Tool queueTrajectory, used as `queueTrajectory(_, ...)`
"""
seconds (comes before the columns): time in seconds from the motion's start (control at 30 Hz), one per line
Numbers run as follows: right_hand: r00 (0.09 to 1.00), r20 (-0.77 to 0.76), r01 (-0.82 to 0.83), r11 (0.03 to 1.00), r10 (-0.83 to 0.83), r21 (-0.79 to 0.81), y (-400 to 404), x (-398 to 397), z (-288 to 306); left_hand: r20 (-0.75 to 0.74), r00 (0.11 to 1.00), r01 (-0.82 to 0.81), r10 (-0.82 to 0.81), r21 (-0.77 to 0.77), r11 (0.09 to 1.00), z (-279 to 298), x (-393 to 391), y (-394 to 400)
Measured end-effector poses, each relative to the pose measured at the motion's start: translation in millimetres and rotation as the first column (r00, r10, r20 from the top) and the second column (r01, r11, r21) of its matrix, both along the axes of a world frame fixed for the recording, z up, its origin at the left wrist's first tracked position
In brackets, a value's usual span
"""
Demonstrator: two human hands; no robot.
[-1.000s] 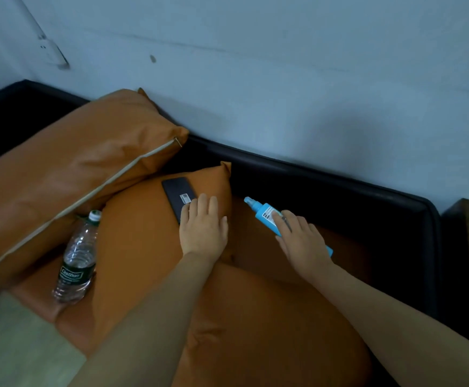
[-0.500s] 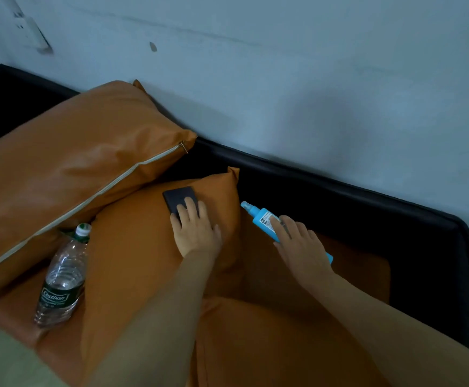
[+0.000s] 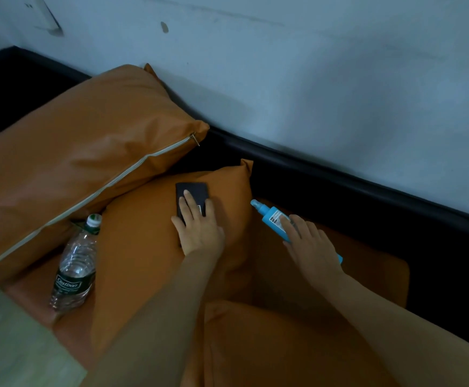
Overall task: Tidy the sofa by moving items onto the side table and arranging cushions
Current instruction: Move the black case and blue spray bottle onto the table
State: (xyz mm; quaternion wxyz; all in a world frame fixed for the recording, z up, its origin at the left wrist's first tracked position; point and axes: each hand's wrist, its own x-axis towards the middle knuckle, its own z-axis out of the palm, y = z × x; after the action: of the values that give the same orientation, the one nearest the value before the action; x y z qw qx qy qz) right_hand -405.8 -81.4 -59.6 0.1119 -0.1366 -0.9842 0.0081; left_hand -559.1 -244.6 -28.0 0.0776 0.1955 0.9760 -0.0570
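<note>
Under your left hand [image 3: 199, 233] lies a matt black case [image 3: 191, 194] on smooth, faintly sheened orange cushion [image 3: 144, 247] cloth. Your right hand [image 3: 311, 247] touches a glossy blue plastic spray bottle [image 3: 271, 217]. Left of your left hand, a clear crinkled plastic water bottle [image 3: 75, 266].

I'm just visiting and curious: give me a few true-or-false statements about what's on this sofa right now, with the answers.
1. The left hand rests on a dark flat case. True.
2. The blue spray bottle stands upright. False: it lies on its side under the right hand.
3. The water bottle has a green cap. False: its cap is white.
4. The case lies on an orange cushion. True.
</note>
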Motion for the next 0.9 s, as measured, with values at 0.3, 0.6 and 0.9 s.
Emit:
queueTrajectory(0.3, 1.000, -0.018, -0.008, 1.000, 0.007, -0.020, -10, 0, -1, -0.076, 0.994, -0.074, 0.074, 0.003, 0.997, -3, -6, -9)
queueTrajectory(0.6, 0.998, -0.022, 0.061, 0.997, -0.062, -0.053, -8, 15, 6, -0.022, 0.992, -0.119, 0.121, 0.071, 0.990, 9, -6, -1)
queueTrajectory(0.9, 0.988, -0.079, 0.121, 0.983, -0.133, -0.140, -10, 39, 29, 0.012, 0.996, 0.088, -0.093, 0.214, 0.973, 38, 37, 8)
